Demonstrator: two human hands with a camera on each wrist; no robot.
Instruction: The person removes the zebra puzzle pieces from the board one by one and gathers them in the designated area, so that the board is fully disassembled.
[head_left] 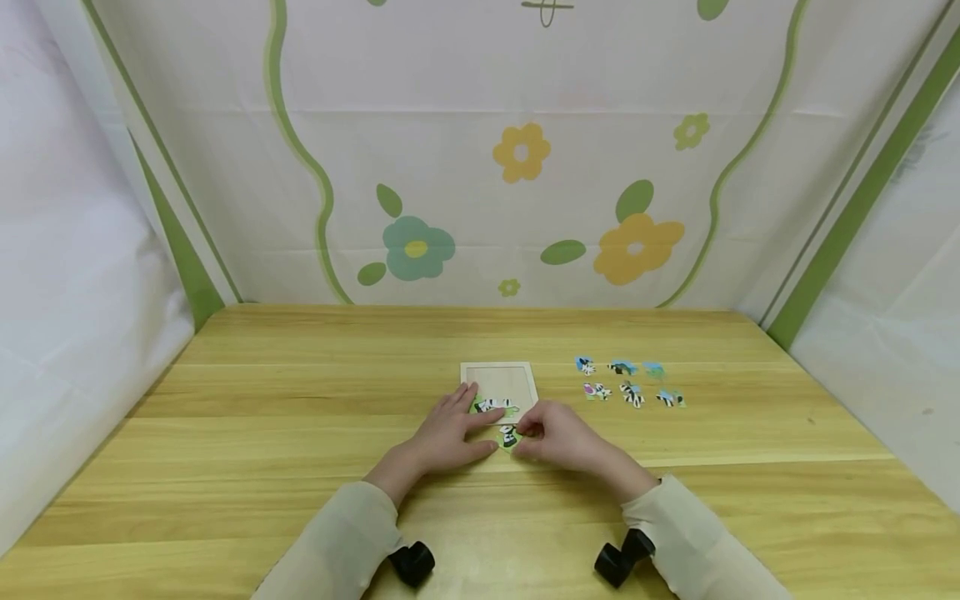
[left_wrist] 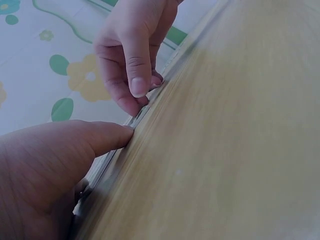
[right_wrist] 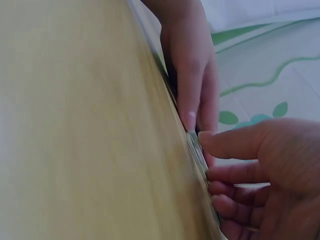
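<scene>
I am pinching a puzzle piece (head_left: 507,437) with the right hand (head_left: 558,435), its thumb and curled forefinger meeting the piece's right edge. The piece is lying at the lower middle of the frame, just below a wooden tray (head_left: 498,379), and is showing a black-and-white animal on green. I am holding nothing in the left hand (head_left: 450,429); its fingers are spreading loosely over the tray's lower left corner, while the thumb is touching the left side of the piece. Inside the tray, a strip of picture (head_left: 491,406) is running along the bottom edge, partly hidden by the left fingers, and bare wood is showing above it. Right of centre, six loose pieces (head_left: 632,395) are lying in two rows of three, well apart from the hands. Everything is resting on a wood-grain table (head_left: 300,400). Across the upper half, a pale flowered cloth (head_left: 420,150) is hanging behind. From the wrist views, I am seeing the piece only as a thin edge.
</scene>
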